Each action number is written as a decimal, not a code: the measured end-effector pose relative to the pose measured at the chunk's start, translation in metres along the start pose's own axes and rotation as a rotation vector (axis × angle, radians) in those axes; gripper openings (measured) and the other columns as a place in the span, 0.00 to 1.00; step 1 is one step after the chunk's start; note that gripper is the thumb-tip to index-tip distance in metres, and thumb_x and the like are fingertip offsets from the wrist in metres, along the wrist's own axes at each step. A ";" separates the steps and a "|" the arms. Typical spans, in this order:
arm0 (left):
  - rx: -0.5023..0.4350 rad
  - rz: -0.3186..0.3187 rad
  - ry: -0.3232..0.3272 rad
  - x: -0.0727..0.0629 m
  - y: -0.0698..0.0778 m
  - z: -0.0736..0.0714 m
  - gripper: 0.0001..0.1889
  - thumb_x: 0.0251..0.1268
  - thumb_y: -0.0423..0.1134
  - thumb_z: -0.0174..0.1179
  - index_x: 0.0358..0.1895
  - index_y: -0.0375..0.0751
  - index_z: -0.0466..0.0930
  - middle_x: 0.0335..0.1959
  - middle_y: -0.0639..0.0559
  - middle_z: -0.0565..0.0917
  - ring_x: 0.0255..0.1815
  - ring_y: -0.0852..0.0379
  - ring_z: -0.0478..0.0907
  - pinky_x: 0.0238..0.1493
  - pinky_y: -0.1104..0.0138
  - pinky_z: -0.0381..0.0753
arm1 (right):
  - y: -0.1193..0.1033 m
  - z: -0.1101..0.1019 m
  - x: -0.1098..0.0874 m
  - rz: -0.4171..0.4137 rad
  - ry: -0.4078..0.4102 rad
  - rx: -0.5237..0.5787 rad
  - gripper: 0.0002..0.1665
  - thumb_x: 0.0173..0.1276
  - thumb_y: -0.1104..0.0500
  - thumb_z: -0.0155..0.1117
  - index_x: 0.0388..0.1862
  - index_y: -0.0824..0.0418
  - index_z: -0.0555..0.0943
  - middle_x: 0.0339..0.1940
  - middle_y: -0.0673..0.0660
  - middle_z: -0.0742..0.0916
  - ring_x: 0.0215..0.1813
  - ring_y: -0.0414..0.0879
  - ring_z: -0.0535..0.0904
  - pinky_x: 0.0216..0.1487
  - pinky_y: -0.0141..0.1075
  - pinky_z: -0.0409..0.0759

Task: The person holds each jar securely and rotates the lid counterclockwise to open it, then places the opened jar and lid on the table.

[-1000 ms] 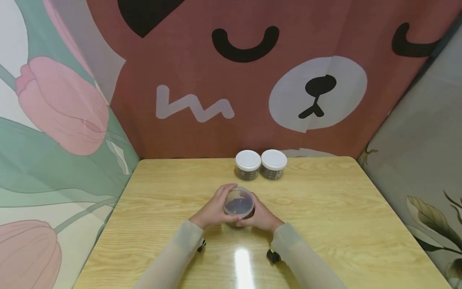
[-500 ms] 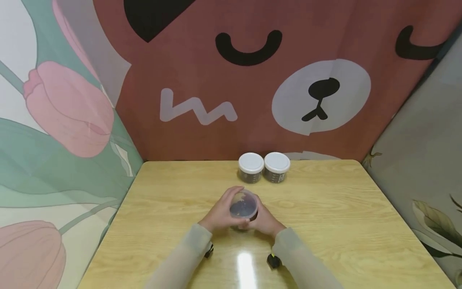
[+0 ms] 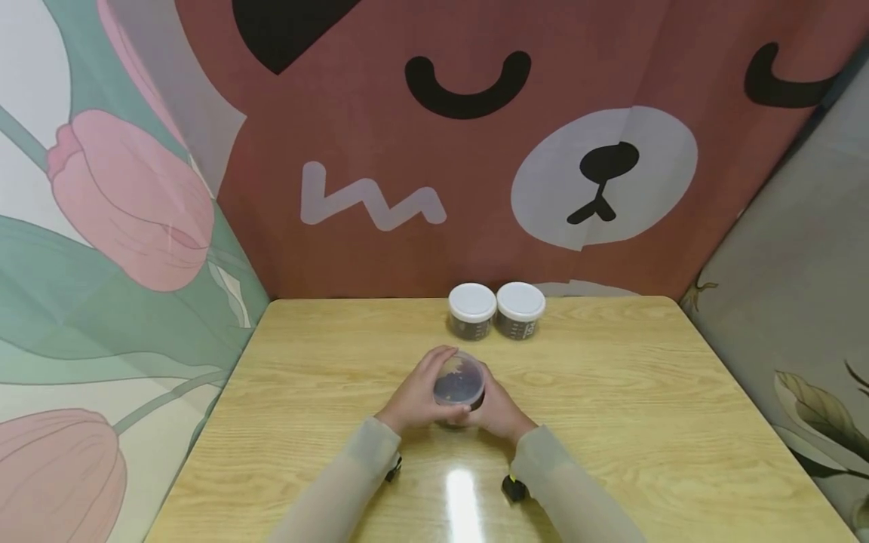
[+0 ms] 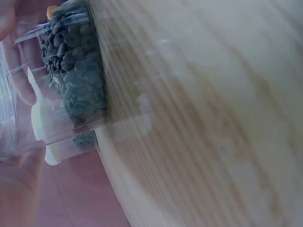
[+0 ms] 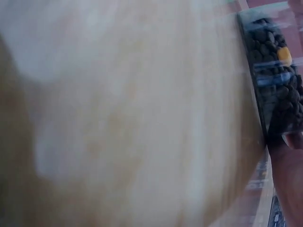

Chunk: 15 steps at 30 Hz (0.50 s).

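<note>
A round clear plastic tub [image 3: 459, 383] holds small dark bean-like pieces, with a few yellow bits among them. My left hand [image 3: 422, 391] grips its left side, the thumb across the near side. The right hand [image 3: 498, 407] holds it from the right, and the two thumbs meet in front. In the left wrist view, the dark pieces [image 4: 75, 61] show through the tub's wall just over the wood. In the right wrist view, the dark pieces [image 5: 274, 71] lie against the wall with a yellow bit [image 5: 284, 56]. Whether the tub has a lid I cannot tell.
Two similar tubs with white lids, a left one [image 3: 471, 308] and a right one [image 3: 520, 308], stand side by side near the table's back edge. The wooden table [image 3: 326, 362] ends at a reddish-brown bear-print curtain [image 3: 366, 264]. Printed cloth hangs on both sides.
The head view has shifted slightly. Both hands keep their grip on the tub, which has moved only very little against the lidded tubs.
</note>
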<state>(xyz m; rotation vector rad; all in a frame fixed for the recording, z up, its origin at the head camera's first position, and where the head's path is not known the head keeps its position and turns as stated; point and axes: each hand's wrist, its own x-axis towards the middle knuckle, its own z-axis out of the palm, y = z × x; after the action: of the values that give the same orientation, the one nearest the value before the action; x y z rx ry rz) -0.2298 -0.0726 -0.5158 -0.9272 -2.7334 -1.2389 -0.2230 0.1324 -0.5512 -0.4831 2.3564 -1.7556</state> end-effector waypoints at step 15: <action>0.011 -0.004 0.028 -0.002 0.001 0.002 0.55 0.53 0.58 0.75 0.81 0.47 0.54 0.79 0.46 0.59 0.78 0.50 0.58 0.74 0.52 0.63 | -0.001 0.002 -0.002 -0.015 0.028 -0.020 0.66 0.45 0.58 0.87 0.78 0.58 0.57 0.73 0.61 0.73 0.72 0.56 0.69 0.75 0.55 0.60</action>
<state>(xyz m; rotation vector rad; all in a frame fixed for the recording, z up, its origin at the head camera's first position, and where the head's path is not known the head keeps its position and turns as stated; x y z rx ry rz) -0.2271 -0.0715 -0.5167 -0.8969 -2.7197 -1.2269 -0.2204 0.1310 -0.5510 -0.4840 2.3976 -1.7583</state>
